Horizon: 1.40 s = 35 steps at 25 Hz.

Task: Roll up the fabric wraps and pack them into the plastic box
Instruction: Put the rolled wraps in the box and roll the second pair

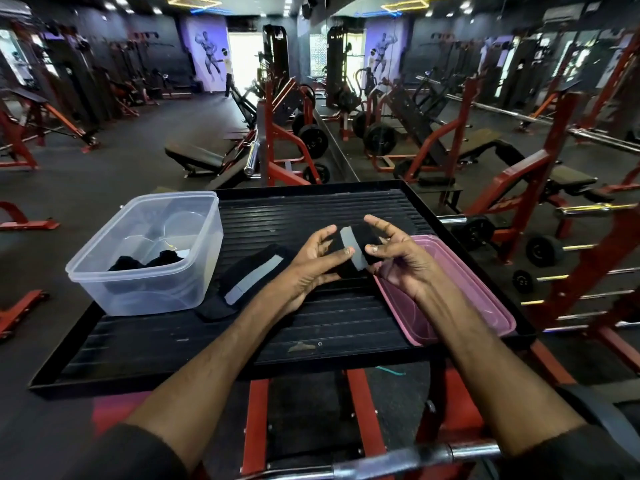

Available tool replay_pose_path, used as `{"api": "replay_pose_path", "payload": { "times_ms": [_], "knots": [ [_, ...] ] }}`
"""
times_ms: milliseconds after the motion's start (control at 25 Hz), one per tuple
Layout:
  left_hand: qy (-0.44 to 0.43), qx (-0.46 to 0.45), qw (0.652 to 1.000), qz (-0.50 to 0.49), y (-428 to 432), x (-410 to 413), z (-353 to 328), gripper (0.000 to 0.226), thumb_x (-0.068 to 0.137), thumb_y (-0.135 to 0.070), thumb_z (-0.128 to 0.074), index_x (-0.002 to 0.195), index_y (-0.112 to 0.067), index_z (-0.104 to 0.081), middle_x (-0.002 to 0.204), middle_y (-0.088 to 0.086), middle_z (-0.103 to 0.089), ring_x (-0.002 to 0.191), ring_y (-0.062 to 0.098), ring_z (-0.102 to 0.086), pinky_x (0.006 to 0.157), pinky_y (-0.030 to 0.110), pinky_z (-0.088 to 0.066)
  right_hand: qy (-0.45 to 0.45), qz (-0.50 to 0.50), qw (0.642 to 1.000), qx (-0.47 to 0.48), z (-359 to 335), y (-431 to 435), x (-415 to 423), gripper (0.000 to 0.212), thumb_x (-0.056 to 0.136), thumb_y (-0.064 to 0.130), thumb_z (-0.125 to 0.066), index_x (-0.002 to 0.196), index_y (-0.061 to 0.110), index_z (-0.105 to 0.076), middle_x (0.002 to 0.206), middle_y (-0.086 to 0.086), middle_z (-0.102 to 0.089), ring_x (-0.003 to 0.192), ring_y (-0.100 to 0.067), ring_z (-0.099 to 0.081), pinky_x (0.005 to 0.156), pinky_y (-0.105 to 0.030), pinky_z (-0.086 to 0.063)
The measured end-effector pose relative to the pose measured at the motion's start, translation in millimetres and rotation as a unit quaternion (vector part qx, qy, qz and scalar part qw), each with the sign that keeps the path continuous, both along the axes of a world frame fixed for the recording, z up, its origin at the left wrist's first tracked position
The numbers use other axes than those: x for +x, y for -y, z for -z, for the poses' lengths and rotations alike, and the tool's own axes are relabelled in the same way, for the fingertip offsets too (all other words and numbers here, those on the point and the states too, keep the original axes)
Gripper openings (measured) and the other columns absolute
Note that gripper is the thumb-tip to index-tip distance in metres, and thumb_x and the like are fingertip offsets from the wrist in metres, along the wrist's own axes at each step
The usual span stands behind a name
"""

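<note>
A rolled black fabric wrap with a grey strip is held above the black ribbed platform between both hands. My left hand grips its left side, thumb on the grey strip. My right hand pinches its right side, index finger raised over the roll. A second black wrap with a grey strip lies flat and unrolled on the platform to the left. The clear plastic box stands at the platform's left and holds dark rolled wraps.
A pink plastic lid lies on the platform's right side under my right wrist. Red and black gym machines, benches and barbells surround the platform. A steel bar runs across the near bottom edge.
</note>
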<state>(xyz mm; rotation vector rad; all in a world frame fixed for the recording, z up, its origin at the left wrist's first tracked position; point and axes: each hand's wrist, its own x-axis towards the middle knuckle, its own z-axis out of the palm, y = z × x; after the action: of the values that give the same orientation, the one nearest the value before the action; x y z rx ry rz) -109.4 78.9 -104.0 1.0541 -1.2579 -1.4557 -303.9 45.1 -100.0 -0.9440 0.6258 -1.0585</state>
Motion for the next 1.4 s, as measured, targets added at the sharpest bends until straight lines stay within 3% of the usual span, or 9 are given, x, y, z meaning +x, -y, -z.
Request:
{"api": "replay_pose_path", "payload": {
  "times_ms": [240, 320, 560, 680, 840, 1040, 1160, 1320, 1400],
  "knots": [
    [0.077, -0.108, 0.991, -0.031, -6.3, -6.8, 7.2, 0.03, 0.086, -0.03, -0.078, 0.114, -0.022, -0.069, 0.111, -0.003, -0.076, 0.104, 0.008, -0.07, 0.093, 0.033, -0.056, 0.009, -0.031, 0.998, -0.061, -4.7, -3.9, -4.5, 0.071, 0.062, -0.018, -0.057, 0.127, 0.011, -0.059, 0.107, -0.009, -0.071, 0.09, -0.02, -0.072, 0.076, -0.03, -0.059],
    [0.095, -0.174, 0.977, -0.083, -6.3, -4.9, 7.1, 0.036, 0.079, -0.035, -0.084, 0.108, -0.02, -0.071, 0.107, 0.003, -0.077, 0.101, 0.016, -0.072, 0.091, 0.04, -0.057, -0.037, -0.05, 0.994, -0.09, -9.7, -5.8, -11.0, 0.075, 0.066, -0.02, -0.058, 0.135, 0.008, -0.054, 0.104, -0.007, -0.073, 0.085, -0.016, -0.072, 0.072, -0.027, -0.059],
    [0.196, -0.231, 0.944, -0.13, -5.3, 5.8, -0.1, 0.054, 0.068, -0.053, -0.086, 0.111, -0.022, -0.071, 0.104, -0.003, -0.076, 0.098, 0.012, -0.072, 0.09, 0.042, -0.059, -0.234, -0.103, 0.957, -0.14, -32.6, 1.6, -22.6, 0.064, 0.078, 0.006, -0.073, 0.138, 0.022, -0.057, 0.128, -0.006, -0.067, 0.107, -0.011, -0.065, 0.086, -0.028, -0.049],
    [0.186, -0.234, 0.945, -0.131, -4.7, 8.9, -2.9, 0.051, 0.072, -0.049, -0.084, 0.112, -0.02, -0.071, 0.105, -0.004, -0.077, 0.099, 0.012, -0.073, 0.091, 0.043, -0.059, -0.268, -0.085, 0.95, -0.134, -32.7, 4.7, -15.7, 0.056, 0.081, 0.009, -0.078, 0.132, 0.026, -0.062, 0.121, -0.002, -0.071, 0.104, -0.014, -0.065, 0.084, -0.034, -0.043],
    [0.183, -0.238, 0.943, -0.143, -7.5, 7.6, -7.2, 0.044, 0.078, -0.049, -0.079, 0.111, -0.021, -0.072, 0.104, -0.004, -0.077, 0.098, 0.013, -0.072, 0.09, 0.045, -0.058, -0.239, -0.028, 0.959, -0.147, -23.9, 2.1, -5.0, 0.039, 0.078, 0.014, -0.082, 0.115, 0.02, -0.071, 0.101, 0.003, -0.073, 0.092, -0.011, -0.066, 0.075, -0.029, -0.043],
    [0.211, -0.23, 0.942, -0.124, -4.4, 10.7, -12.9, 0.038, 0.085, -0.045, -0.076, 0.115, -0.023, -0.072, 0.108, -0.006, -0.075, 0.103, 0.009, -0.07, 0.092, 0.035, -0.057, -0.22, 0.028, 0.961, -0.167, -17.8, 1.3, 4.5, 0.042, 0.071, 0.017, -0.085, 0.111, 0.013, -0.072, 0.102, -0.006, -0.074, 0.092, -0.017, -0.069, 0.07, -0.025, -0.047],
    [0.264, -0.238, 0.923, -0.148, 6.0, 30.1, -10.3, 0.038, 0.092, -0.026, -0.072, 0.129, -0.017, -0.066, 0.126, -0.001, -0.068, 0.117, 0.011, -0.063, 0.106, 0.037, -0.05, -0.298, 0.047, 0.93, -0.21, -29.9, 12.1, 0.9, 0.042, 0.071, 0.006, -0.086, 0.111, 0.012, -0.071, 0.106, -0.003, -0.075, 0.093, -0.012, -0.071, 0.075, -0.023, -0.054],
    [0.236, -0.229, 0.922, -0.203, 4.3, 57.9, -9.1, 0.039, 0.097, -0.01, -0.063, 0.136, -0.009, -0.059, 0.132, 0.005, -0.064, 0.119, 0.016, -0.062, 0.105, 0.039, -0.051, -0.481, 0.033, 0.841, -0.245, -20.3, 36.9, 10.6, 0.044, 0.063, 0.033, -0.091, 0.102, 0.021, -0.073, 0.102, 0.001, -0.075, 0.099, -0.02, -0.07, 0.089, -0.039, -0.055],
    [0.225, -0.227, 0.918, -0.235, -3.8, 66.3, -5.2, 0.038, 0.097, -0.01, -0.064, 0.135, -0.011, -0.06, 0.13, 0.005, -0.065, 0.118, 0.017, -0.064, 0.1, 0.043, -0.055, -0.501, 0.026, 0.836, -0.223, 0.7, 47.1, 14.0, 0.057, 0.061, 0.049, -0.087, 0.109, 0.024, -0.071, 0.109, 0.003, -0.073, 0.104, -0.018, -0.069, 0.095, -0.042, -0.055]
  ]
}}
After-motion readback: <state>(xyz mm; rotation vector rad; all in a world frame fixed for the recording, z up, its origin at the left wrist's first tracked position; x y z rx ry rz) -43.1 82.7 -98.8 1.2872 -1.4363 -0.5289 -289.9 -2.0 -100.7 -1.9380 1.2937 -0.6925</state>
